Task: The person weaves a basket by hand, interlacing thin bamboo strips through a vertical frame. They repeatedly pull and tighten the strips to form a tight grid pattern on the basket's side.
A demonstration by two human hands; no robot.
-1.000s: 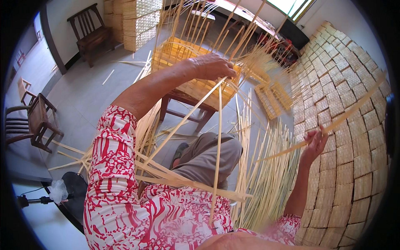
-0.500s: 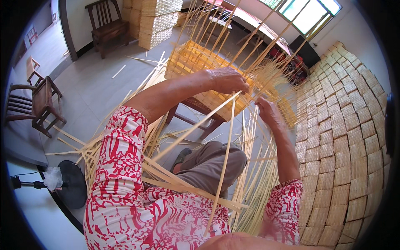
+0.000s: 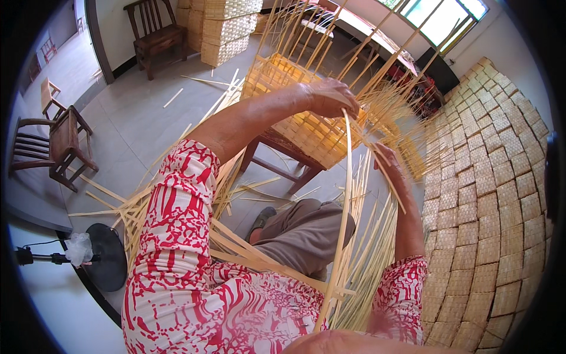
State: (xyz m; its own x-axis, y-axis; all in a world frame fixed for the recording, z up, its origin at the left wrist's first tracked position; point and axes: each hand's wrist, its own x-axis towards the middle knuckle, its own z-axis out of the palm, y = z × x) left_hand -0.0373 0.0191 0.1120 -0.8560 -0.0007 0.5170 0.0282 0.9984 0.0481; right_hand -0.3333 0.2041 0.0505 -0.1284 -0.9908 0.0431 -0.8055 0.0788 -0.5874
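Observation:
A partly woven basket (image 3: 321, 143) of yellow bamboo strips rests on a small wooden stool (image 3: 277, 150), its upright strips standing tall and loose. At the basket's near right corner, my left hand (image 3: 333, 99) is closed on a bamboo strip (image 3: 346, 177) that hangs in a long curve toward my lap. My right hand (image 3: 388, 159) is lower and to the right, its fingers pinched at a strip end slanting down past my wrist. The left fingertips are partly hidden behind the hand.
Loose bamboo strips (image 3: 371, 265) lie beside my legs, with more on the left floor. Stacked woven baskets (image 3: 471, 224) line the right wall. Wooden chairs (image 3: 65, 144) and a black round-based stand (image 3: 106, 256) are at left. More baskets (image 3: 227, 35) stand at the back.
The strip under my left hand has swung from slanting left to hanging nearly straight down. My right hand has shifted slightly right and down, and a strip now slants across its wrist.

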